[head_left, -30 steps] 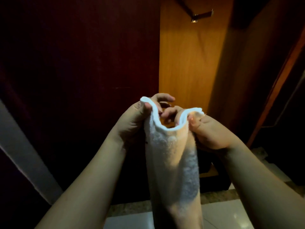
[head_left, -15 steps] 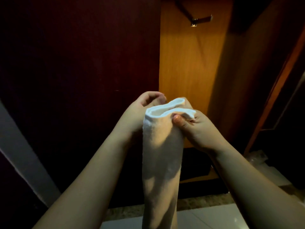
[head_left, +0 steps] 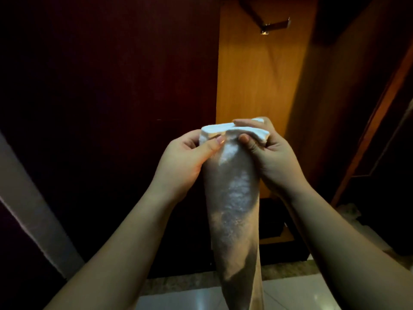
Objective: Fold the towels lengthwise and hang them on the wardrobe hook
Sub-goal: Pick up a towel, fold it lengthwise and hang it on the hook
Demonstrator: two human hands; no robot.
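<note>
- Between both hands: white towel point(head_left: 232, 198), folded into a narrow strip, hanging downward.
- Left hand point(head_left: 181, 162) and right hand point(head_left: 272, 157) pinch its bunched top edge.
- Above the hands: metal hook point(head_left: 276, 25) on the wooden wardrobe panel point(head_left: 257, 81).

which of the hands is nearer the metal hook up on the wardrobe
Right. The right hand grips the towel almost directly below the hook; the left hand grips it further left.
</note>
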